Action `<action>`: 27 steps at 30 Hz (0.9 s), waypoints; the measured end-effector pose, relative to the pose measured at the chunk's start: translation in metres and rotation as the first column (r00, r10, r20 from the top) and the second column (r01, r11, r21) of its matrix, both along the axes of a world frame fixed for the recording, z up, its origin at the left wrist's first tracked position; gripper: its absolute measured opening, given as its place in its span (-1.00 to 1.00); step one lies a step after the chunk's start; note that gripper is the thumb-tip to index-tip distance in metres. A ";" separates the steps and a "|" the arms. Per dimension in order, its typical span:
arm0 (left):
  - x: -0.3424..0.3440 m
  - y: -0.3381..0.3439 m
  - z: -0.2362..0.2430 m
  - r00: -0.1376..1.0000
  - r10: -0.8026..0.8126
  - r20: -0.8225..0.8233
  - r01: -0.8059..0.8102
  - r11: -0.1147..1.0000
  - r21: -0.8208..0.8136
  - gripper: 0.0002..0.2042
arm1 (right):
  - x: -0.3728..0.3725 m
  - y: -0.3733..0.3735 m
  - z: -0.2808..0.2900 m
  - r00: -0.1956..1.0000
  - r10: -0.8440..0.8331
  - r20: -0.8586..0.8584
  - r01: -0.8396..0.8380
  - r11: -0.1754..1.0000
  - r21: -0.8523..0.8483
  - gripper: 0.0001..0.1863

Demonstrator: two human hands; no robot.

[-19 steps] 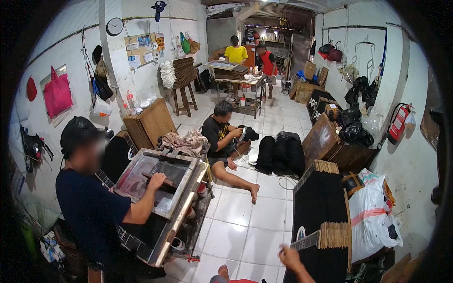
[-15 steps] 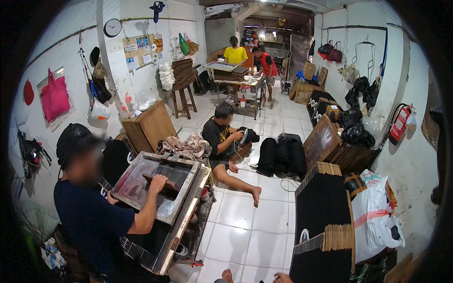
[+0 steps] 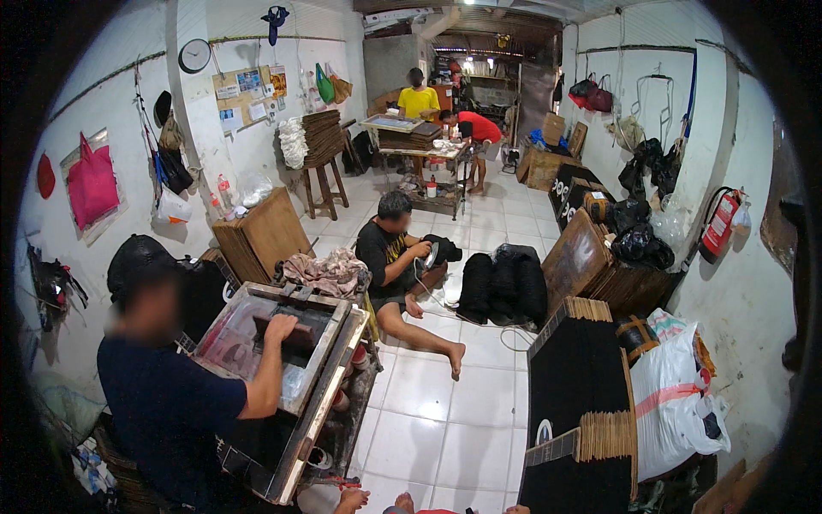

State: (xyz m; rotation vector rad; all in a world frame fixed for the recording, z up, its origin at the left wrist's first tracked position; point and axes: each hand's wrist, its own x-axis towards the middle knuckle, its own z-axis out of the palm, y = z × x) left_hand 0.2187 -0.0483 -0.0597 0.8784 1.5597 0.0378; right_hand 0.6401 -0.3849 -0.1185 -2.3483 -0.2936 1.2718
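1. The white tiled floor (image 3: 428,411) runs the length of a workshop, with walls hung with bags and a round clock (image 3: 194,56).
2. A black stack (image 3: 574,394) of flat sheets, with tan card edges showing along its side, stands at the lower right. It is the thing nearest the wearer's right side.
3. A screen-printing table (image 3: 330,390) stands at the lower left. A person in a dark shirt (image 3: 171,403) leans over it and presses a squeegee (image 3: 287,330) on the wooden frame.
4. A white sack (image 3: 681,398) with a pink band leans just beside the black stack.
5. A person in a black shirt (image 3: 390,257) sits on the floor near dark bundles (image 3: 505,287), holding a small tool.
6. Two people, one in yellow (image 3: 418,101) and one in red (image 3: 475,128), work at a far table.
7. A red fire extinguisher (image 3: 721,224) hangs on the right wall.
8. The wearer's left hand (image 3: 349,498) shows only at the lower edge, near the corner of the printing table. It touches nothing visible, and how far it is open cannot be told.
9. The wearer's right hand (image 3: 515,510) is a mere sliver at the lower edge beside the black stack, too cut off to tell its grip.
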 end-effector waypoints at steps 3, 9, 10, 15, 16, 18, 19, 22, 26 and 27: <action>0.008 -0.018 -0.002 1.000 -0.019 -0.023 0.019 1.000 0.003 -0.75 | 0.015 0.032 0.031 0.952 -0.275 -0.132 0.290 0.950 0.116 -0.70; -0.022 -0.080 -0.032 0.988 0.078 -0.135 -0.094 0.988 -0.120 -0.74 | 0.054 0.049 0.058 0.965 -0.228 -0.130 0.246 0.958 0.146 -0.77; -0.026 -0.090 -0.035 0.983 0.098 -0.156 -0.120 0.982 -0.143 -0.74 | 0.060 0.048 0.056 0.972 -0.205 -0.112 0.219 0.968 0.125 -0.77; -0.048 -0.122 -0.051 0.959 0.226 -0.168 -0.258 0.944 -0.205 -0.75 | 0.069 0.043 0.040 0.984 -0.123 -0.125 0.127 0.992 0.023 -0.83; -0.054 -0.131 -0.055 0.951 0.259 -0.168 -0.292 0.932 -0.215 -0.75 | 0.066 0.043 0.037 0.985 -0.126 -0.116 0.129 0.991 0.020 -0.84; -0.069 -0.142 -0.065 0.931 0.331 -0.153 -0.360 0.901 -0.240 -0.75 | 0.061 0.046 0.032 0.986 -0.108 -0.126 0.111 0.994 0.014 -0.84; -0.082 -0.147 -0.067 0.918 0.368 -0.147 -0.394 0.888 -0.237 -0.75 | 0.056 0.049 0.030 0.985 -0.088 -0.145 0.091 0.996 0.011 -0.84; -0.122 -0.144 -0.065 0.909 0.351 -0.224 -0.364 0.931 -0.021 -0.79 | 0.043 0.061 0.029 0.981 -0.076 -0.176 0.086 0.995 0.050 -0.84; -0.176 -0.101 -0.026 0.669 0.713 -0.212 -0.603 0.687 0.406 -0.88 | 0.027 0.089 0.036 0.988 0.043 -0.145 -0.036 0.998 0.052 -0.83; -0.186 -0.081 -0.012 0.246 0.969 0.035 -0.918 0.221 0.330 -0.89 | 0.023 0.100 0.039 0.983 0.118 -0.143 -0.115 0.993 0.035 -0.83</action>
